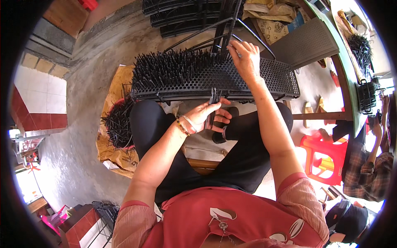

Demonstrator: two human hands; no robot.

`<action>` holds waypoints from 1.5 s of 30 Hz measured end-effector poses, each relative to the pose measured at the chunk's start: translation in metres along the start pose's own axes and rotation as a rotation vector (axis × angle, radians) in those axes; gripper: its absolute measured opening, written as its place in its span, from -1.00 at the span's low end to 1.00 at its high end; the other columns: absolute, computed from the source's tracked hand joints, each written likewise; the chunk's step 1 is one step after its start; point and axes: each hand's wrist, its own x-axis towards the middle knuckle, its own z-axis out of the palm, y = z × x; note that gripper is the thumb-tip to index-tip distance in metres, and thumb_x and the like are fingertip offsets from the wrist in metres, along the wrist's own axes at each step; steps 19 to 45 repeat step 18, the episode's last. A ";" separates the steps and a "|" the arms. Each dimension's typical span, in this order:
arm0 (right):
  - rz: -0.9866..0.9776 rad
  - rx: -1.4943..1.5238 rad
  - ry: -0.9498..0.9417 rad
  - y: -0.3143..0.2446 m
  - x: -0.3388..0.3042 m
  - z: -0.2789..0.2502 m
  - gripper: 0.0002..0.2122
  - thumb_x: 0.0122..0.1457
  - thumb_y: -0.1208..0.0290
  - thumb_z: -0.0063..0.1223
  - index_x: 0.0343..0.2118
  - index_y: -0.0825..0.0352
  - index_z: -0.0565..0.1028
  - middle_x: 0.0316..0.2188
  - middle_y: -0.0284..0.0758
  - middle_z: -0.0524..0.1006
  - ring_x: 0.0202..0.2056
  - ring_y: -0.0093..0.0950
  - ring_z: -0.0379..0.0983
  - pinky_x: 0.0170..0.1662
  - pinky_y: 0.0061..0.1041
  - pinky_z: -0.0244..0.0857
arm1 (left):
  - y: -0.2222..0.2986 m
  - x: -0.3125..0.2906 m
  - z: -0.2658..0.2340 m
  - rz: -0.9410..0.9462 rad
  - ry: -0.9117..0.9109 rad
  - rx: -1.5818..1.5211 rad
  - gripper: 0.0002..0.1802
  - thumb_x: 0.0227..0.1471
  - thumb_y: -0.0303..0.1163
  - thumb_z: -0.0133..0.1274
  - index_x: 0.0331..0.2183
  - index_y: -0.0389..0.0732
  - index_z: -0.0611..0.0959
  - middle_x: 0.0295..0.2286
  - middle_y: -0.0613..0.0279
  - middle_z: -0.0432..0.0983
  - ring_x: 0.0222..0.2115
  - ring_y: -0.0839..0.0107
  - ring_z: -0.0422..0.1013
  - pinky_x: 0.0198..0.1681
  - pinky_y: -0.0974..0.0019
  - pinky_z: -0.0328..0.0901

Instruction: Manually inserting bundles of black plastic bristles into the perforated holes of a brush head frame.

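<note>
A black perforated rack [273, 78] lies across my knees, its left half bristling with upright black pins [169, 68]. My left hand [204, 118] is closed around a small bundle of black pins [213, 101] just below the rack's near edge. My right hand [247, 60] reaches over the rack's top, fingers pinched at a pin near the middle of the far edge. The rack's right half shows bare holes.
A red basin of loose black pins [118, 124] sits on brown paper at my left. Stacked black racks [182, 16] lie ahead. A red plastic stool [324, 157] and another person [364, 165] are at my right, beside a green-edged table [347, 70].
</note>
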 end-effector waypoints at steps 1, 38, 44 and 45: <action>-0.052 -0.074 0.000 0.001 0.000 0.000 -0.86 0.03 0.36 0.17 -0.36 0.27 0.58 -0.42 -0.40 0.56 -0.38 -0.38 0.44 -0.22 -0.39 0.21 | -0.001 0.001 -0.001 -0.004 -0.019 -0.029 -0.55 0.22 -0.10 -0.19 0.06 -0.09 0.30 -0.18 0.10 0.44 -0.15 0.30 0.41 -0.12 0.03 0.38; 0.424 0.715 -0.875 -0.039 -0.017 -0.037 -0.71 0.07 0.20 0.21 -0.28 0.34 0.61 -0.44 -0.26 0.60 -0.37 -0.57 0.49 -0.28 -0.57 0.36 | 0.006 0.002 -0.001 0.206 -0.056 -0.104 -0.52 0.21 -0.10 -0.16 0.07 -0.15 0.31 -0.19 0.12 0.42 -0.14 0.27 0.42 -0.11 0.10 0.40; 0.424 0.715 -0.875 -0.039 -0.017 -0.037 -0.71 0.07 0.20 0.21 -0.28 0.34 0.61 -0.44 -0.26 0.60 -0.37 -0.57 0.49 -0.28 -0.57 0.36 | 0.006 0.002 -0.001 0.206 -0.056 -0.104 -0.52 0.21 -0.10 -0.16 0.07 -0.15 0.31 -0.19 0.12 0.42 -0.14 0.27 0.42 -0.11 0.10 0.40; 0.424 0.715 -0.875 -0.039 -0.017 -0.037 -0.71 0.07 0.20 0.21 -0.28 0.34 0.61 -0.44 -0.26 0.60 -0.37 -0.57 0.49 -0.28 -0.57 0.36 | 0.006 0.002 -0.001 0.206 -0.056 -0.104 -0.52 0.21 -0.10 -0.16 0.07 -0.15 0.31 -0.19 0.12 0.42 -0.14 0.27 0.42 -0.11 0.10 0.40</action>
